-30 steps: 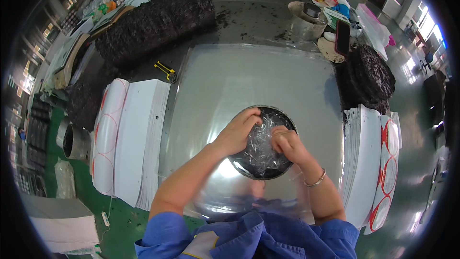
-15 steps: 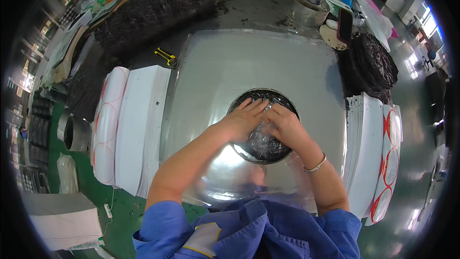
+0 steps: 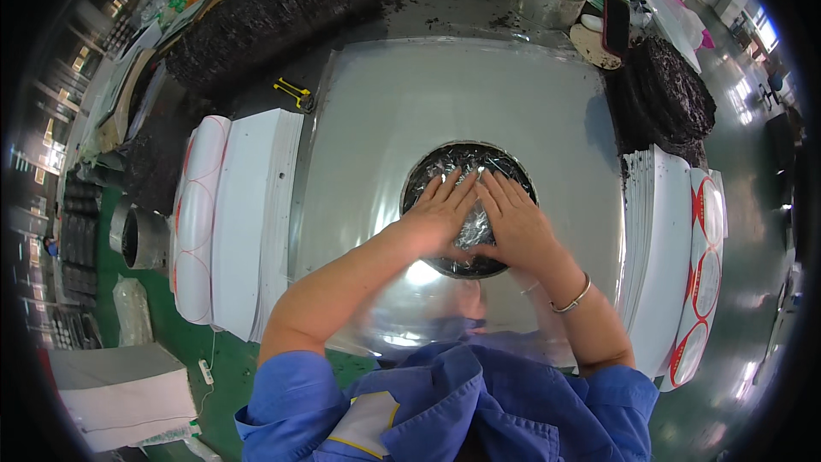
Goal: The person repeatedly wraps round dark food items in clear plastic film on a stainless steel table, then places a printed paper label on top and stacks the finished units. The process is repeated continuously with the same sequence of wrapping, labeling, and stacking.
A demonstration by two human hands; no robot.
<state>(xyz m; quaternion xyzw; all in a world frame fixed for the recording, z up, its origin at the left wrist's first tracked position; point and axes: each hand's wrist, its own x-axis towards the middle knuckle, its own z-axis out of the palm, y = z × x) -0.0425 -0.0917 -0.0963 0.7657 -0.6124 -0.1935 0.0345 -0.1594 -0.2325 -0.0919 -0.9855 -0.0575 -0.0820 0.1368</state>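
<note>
wide head-worn fisheye view, from above down onto the nearby table [image 3: 445, 13]

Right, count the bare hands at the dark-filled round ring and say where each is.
2. The bare left hand lies over the left part of the thin-rimmed, dark-filled round ring; the bare right hand lies over its right part. None appear hidden.

Glossy, crinkled plastic film [image 3: 475, 229], smooth, shiny sheet [image 3: 363, 137], rough black roll [image 3: 274, 21], matt cloth shirt [image 3: 513, 398]
</note>
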